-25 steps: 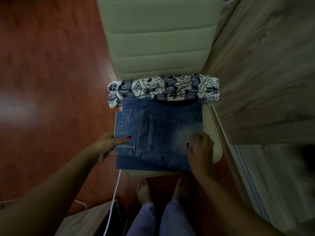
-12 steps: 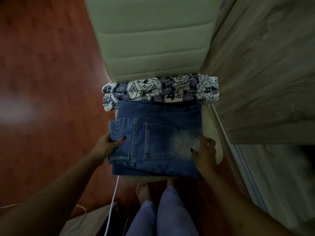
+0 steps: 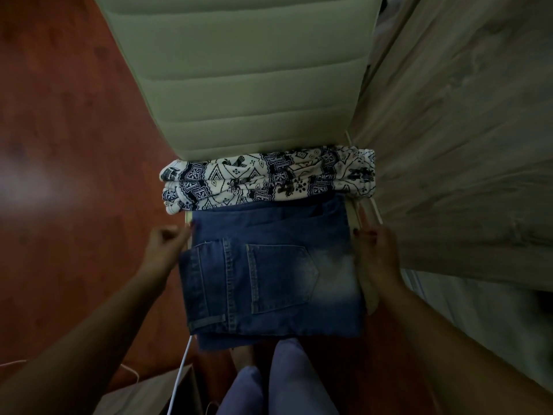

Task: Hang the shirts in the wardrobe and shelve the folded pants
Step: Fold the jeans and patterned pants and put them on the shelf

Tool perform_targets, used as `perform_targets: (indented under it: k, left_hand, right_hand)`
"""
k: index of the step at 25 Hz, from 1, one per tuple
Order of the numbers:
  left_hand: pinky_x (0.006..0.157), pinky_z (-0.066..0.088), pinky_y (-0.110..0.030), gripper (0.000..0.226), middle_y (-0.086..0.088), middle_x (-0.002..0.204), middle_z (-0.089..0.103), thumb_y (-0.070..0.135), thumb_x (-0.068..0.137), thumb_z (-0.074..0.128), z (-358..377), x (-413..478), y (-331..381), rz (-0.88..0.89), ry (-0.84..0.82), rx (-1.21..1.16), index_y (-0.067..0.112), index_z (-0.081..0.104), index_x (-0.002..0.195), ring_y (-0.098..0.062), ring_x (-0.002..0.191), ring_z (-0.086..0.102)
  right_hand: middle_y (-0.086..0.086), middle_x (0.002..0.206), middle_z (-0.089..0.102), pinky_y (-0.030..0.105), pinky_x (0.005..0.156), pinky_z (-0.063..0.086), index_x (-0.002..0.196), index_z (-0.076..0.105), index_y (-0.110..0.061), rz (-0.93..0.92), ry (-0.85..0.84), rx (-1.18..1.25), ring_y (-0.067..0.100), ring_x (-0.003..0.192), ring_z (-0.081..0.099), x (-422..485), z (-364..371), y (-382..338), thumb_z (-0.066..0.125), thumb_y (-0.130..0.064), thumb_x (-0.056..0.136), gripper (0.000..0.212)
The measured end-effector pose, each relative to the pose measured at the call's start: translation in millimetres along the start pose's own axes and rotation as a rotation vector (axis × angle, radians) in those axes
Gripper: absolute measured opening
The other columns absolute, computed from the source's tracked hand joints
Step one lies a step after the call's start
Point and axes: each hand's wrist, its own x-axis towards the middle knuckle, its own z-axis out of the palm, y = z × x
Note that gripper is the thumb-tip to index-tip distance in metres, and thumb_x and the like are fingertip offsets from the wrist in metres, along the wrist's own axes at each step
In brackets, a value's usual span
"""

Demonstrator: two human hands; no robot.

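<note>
On the chair (image 3: 239,70) beside a grey wood panel (image 3: 463,145), over red floor (image 3: 74,115), the jeans (image 3: 269,280) are lying at the seat's front edge, the left hand (image 3: 166,250) and right hand (image 3: 378,256) curling against their sides, grip unclear.

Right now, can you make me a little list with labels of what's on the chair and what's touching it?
chair: pale green, padded back
jeans: folded, on the seat
patterned pants: folded, behind the jeans, against the chair back
left grip: fingers curled, at the jeans' left edge; hold unclear
right grip: at the jeans' right edge; hold unclear
floor: red-brown wood
cable: white, on the floor by the chair
</note>
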Motion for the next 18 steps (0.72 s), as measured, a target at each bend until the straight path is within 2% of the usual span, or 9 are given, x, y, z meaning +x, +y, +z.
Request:
perform_targets:
  k: [2,4,6,9,12,14,15,16,18]
  left_hand:
    - [0.086,0.049,-0.033,0.058,-0.013,0.124,0.056,0.044,0.087,0.057,-3,34,28,-0.027,0.022,-0.209,0.002,0.047,0.124,-0.026,0.112,0.057]
    - [0.095,0.045,-0.034,0.051,-0.012,0.125,0.057,0.037,0.089,0.059,4,62,54,-0.164,0.0,-0.402,0.003,0.047,0.125,-0.023,0.109,0.058]
    - [0.09,0.045,-0.033,0.046,-0.009,0.126,0.059,0.037,0.086,0.064,14,80,63,-0.266,0.038,-0.431,0.009,0.051,0.121,-0.019,0.099,0.062]
    - [0.081,0.048,-0.032,0.057,-0.004,0.125,0.06,0.045,0.077,0.071,22,90,67,-0.349,0.071,-0.516,0.014,0.052,0.121,-0.017,0.098,0.062]
    - [0.068,0.047,-0.028,0.043,-0.001,0.106,0.061,0.042,0.076,0.073,23,98,76,-0.338,0.082,-0.531,0.017,0.056,0.107,-0.016,0.091,0.061]
    - [0.064,0.048,-0.024,0.021,0.001,0.097,0.061,0.032,0.082,0.07,26,97,82,-0.277,0.081,-0.517,0.02,0.057,0.094,-0.013,0.081,0.06]
    - [0.062,0.05,-0.023,0.017,0.0,0.097,0.062,0.028,0.084,0.068,25,98,82,-0.257,0.083,-0.526,0.02,0.058,0.095,-0.013,0.08,0.061]
    - [0.06,0.054,-0.023,0.016,-0.001,0.1,0.065,0.025,0.086,0.066,24,99,82,-0.239,0.081,-0.575,0.018,0.059,0.098,-0.014,0.08,0.063]
    - [0.054,0.058,-0.023,0.012,-0.003,0.098,0.068,0.02,0.089,0.062,21,94,81,-0.201,0.067,-0.66,0.015,0.06,0.099,-0.016,0.08,0.065]
  right_hand:
    - [0.007,0.097,0.062,0.027,0.064,0.05,0.105,0.053,-0.01,0.181,0.061,0.279,0.022,0.087,0.062,39,0,-27,0.062,-0.03,0.088,0.028]
    - [0.012,0.102,0.066,0.024,0.063,0.054,0.11,0.054,-0.001,0.289,0.027,0.613,0.026,0.094,0.066,71,6,-45,0.066,-0.027,0.086,0.037]
    - [0.008,0.093,0.065,0.017,0.052,0.052,0.105,0.059,-0.004,0.423,0.007,0.831,0.019,0.082,0.065,82,15,-58,0.064,-0.019,0.088,0.024]
    - [0.008,0.084,0.06,0.017,0.041,0.05,0.085,0.062,-0.007,0.577,-0.037,0.892,0.016,0.07,0.059,86,23,-73,0.061,-0.014,0.09,0.008]
    - [0.01,0.093,0.058,0.019,0.049,0.055,0.087,0.061,-0.012,0.553,-0.162,0.84,0.014,0.074,0.062,94,19,-74,0.052,-0.009,0.094,0.012]
    - [0.006,0.089,0.057,0.014,0.047,0.052,0.106,0.059,-0.004,0.522,-0.205,0.836,0.003,0.062,0.065,96,18,-83,0.049,-0.008,0.095,0.015]
    - [0.006,0.091,0.061,0.015,0.048,0.052,0.118,0.057,-0.001,0.462,-0.215,0.829,0.002,0.062,0.067,92,18,-90,0.053,-0.01,0.093,0.027]
    - [0.009,0.1,0.066,0.019,0.053,0.054,0.125,0.056,-0.002,0.407,-0.207,0.855,0.007,0.073,0.071,90,18,-96,0.06,-0.014,0.09,0.038]
    - [0.011,0.12,0.066,0.031,0.068,0.06,0.127,0.057,-0.009,0.328,-0.141,0.93,0.021,0.101,0.068,82,17,-106,0.069,-0.02,0.084,0.046]
